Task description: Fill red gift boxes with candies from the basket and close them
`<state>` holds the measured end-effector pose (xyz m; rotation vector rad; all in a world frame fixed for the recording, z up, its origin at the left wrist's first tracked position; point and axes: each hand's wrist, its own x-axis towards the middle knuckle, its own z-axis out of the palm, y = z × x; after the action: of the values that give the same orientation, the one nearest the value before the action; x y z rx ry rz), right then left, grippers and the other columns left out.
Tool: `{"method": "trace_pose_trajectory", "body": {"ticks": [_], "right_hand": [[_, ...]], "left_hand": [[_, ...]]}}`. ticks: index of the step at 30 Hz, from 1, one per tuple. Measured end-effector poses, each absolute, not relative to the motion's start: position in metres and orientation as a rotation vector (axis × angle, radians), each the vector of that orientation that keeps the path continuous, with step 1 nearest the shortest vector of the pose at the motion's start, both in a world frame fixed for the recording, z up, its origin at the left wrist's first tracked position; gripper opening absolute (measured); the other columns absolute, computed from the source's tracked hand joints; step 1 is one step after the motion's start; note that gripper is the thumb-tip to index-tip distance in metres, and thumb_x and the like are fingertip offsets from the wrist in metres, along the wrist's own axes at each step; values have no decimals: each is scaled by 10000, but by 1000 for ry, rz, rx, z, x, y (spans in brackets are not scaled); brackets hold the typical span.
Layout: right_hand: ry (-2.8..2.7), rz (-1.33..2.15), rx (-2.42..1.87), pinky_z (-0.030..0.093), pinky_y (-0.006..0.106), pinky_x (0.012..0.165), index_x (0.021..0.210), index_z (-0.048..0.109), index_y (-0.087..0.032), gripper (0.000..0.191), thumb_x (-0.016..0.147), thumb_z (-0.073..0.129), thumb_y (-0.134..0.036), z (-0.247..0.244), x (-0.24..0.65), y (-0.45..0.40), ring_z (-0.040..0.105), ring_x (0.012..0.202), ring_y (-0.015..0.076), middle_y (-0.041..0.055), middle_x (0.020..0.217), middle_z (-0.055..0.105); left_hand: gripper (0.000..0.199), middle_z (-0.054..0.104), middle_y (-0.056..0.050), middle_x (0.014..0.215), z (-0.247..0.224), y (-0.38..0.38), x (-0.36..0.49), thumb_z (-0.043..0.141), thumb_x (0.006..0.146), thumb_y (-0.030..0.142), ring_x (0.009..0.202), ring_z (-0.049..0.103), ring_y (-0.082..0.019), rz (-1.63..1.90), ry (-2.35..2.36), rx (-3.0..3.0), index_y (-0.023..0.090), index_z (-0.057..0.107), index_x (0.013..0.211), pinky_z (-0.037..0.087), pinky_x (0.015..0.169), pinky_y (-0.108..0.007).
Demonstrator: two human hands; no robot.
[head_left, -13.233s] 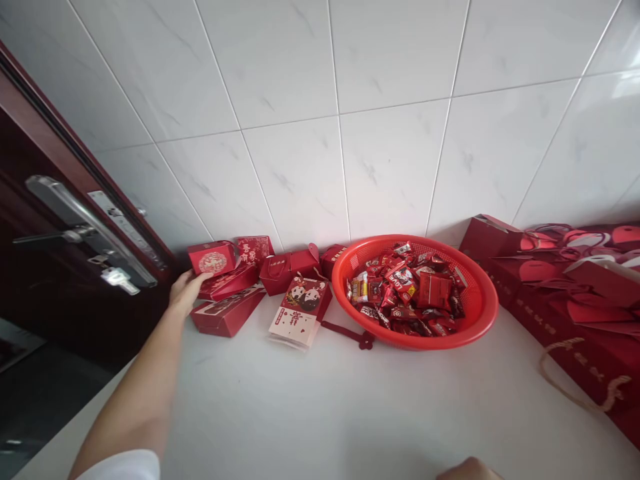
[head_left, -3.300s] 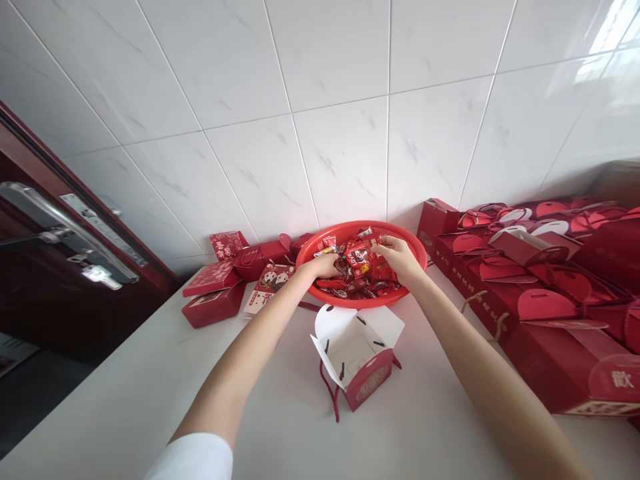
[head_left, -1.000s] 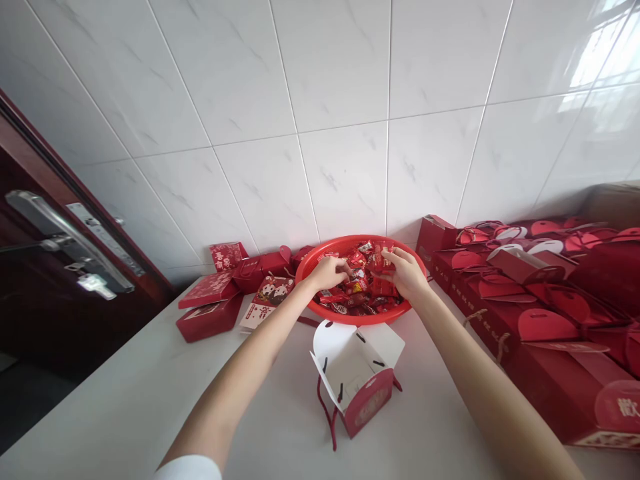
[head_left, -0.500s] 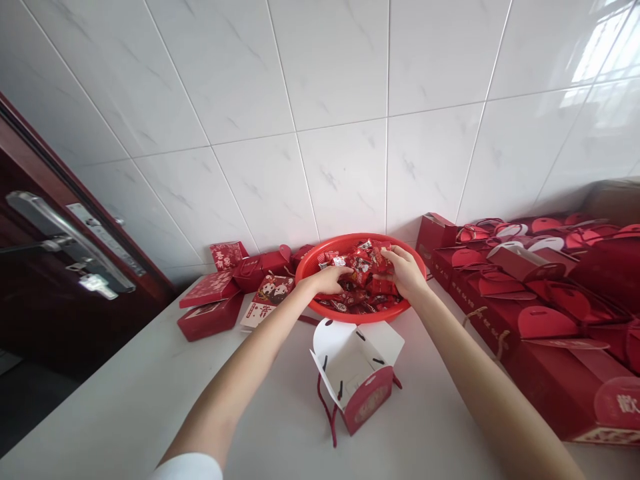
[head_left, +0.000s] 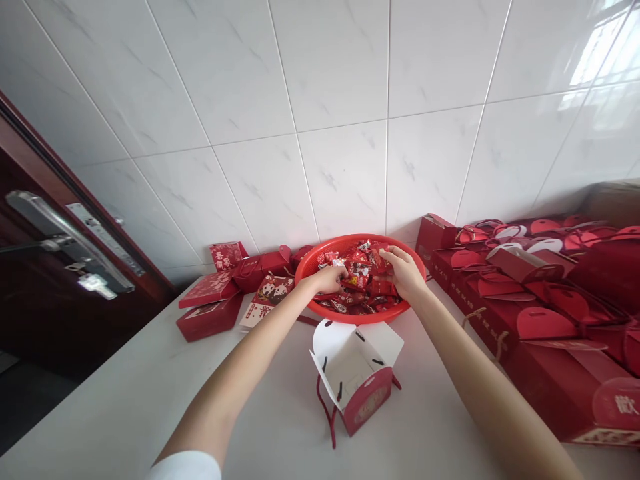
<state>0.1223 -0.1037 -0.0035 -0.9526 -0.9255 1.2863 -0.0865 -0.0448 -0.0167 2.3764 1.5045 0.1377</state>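
Both hands reach into a red plastic basket (head_left: pixel 304 280) filled with wrapped candies (head_left: pixel 357 273). On the basket's left side, my left hand (head_left: pixel 327 279) has its fingers curled in among the candies, closed on a wrapped candy that they partly hide. Across from it, my right hand (head_left: pixel 406 272) pinches a red-wrapped candy (head_left: pixel 381 260) between thumb and fingers. In front of the basket stands an open gift box (head_left: pixel 370 403), white inside and red outside, its flaps spread. A dark red cord handle (head_left: pixel 327 413) hangs down its left side.
Many red gift boxes (head_left: pixel 550 373) fill the table's right side. At the left, several red boxes (head_left: pixel 213 317) and a printed card-like piece (head_left: pixel 267 300) lie by the tiled wall (head_left: pixel 345 173). A door with a metal handle (head_left: pixel 70 240) stands beyond the table's left edge.
My left hand's fingers have curled in from a more stretched pose, and candies near them have shifted. My right hand has barely moved. The open box stays in place.
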Motion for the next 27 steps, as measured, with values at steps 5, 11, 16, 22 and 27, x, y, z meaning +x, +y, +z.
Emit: {"method": "trace_pose_trajectory", "body": {"ticks": [5,11,16,22,27], "right_hand": [[-936,1291,-947,578,309,560,735,552,-246,280,595,728,-412,-4,122,-104,584,720,181,-14,749,586],[-919,1294,-950,581,301,548,748,571,-238,253,613,729,-382,-3,121,-105,613,741,185,0,801,632],[-946,1313,-978,568,299,531,861,650,-225,264,642,758,-324,-2,121,-106,648,762,197,35,903,686],[-1030,1339,-1001,505,242,488,873,669,-203,304,604,809,-232,-4,123,-106,591,624,132,12,787,676],[-1021,1232,-976,507,240,521,882,637,-203,360,585,825,-278,-6,123,-105,622,658,143,2,771,675]], "left_hand": [[363,680,11,747,-17,-44,-88,743,631,148,726,670,-206,177,1470,2344,217,691,984,469,606,-249],[252,753,-47,939,-11,-46,-86,689,711,113,889,707,-226,382,1371,2322,182,742,947,547,793,-302],[363,730,-55,1038,-10,-49,-85,660,810,132,974,699,-191,748,1171,2221,175,683,1170,569,872,-316],[409,705,-54,986,-12,-51,-85,746,816,246,911,705,-174,873,1026,2088,153,651,1202,585,833,-308],[345,717,-72,1036,-12,-50,-85,746,785,358,932,696,-197,1129,960,2002,155,686,1058,584,827,-325]]}}
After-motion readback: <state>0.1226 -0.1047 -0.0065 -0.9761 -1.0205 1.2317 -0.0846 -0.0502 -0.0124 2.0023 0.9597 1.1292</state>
